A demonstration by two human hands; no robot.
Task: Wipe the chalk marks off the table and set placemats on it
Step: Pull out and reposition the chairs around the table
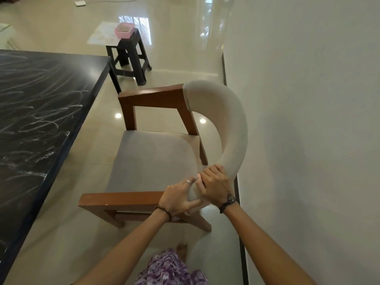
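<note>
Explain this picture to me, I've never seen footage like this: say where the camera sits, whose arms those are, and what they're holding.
There is no machine here. One camera is worn on a person's head and looks forward and down, so the two bare arms coming in from the bottom are the wearer's own. Both the left hand and the right hand grip the padded curved backrest of a wooden chair, which stands between a wall and a dark table. The tabletop is covered in white chalk scribbles, not yet wiped. No placemats can be seen. Farther back, a black stool carries a pink tub.
</note>
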